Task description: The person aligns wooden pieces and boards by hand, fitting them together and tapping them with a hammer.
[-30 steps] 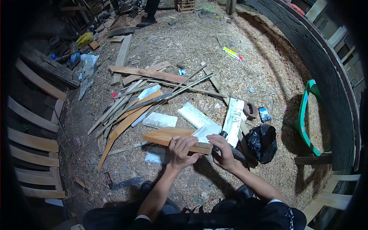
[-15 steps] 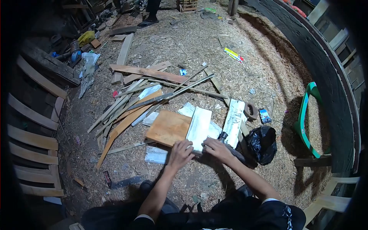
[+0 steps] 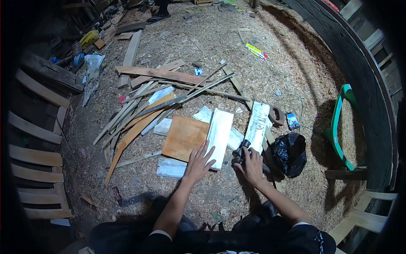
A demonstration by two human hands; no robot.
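My left hand lies flat with its fingers spread, over the edge where a white-faced board meets a square brown wooden board. The white-faced board rests partly on the brown one. Off to the right, my right hand is curled over a black tool, thumb on one side and fingers on the other. Much of that tool is under the hand, so its kind is unclear. Just beyond it lies a second white-faced board with dark marks.
Wooden strips lie piled at the left. A handsaw handle, a black plastic bag and a green plastic frame are on the right. Slatted wood lines the left side. A person's foot is at the back.
My right hand has left the white-faced board's near end and moved right onto the black tool. My left hand has flattened onto the boards, and the white-faced board now lies lower.
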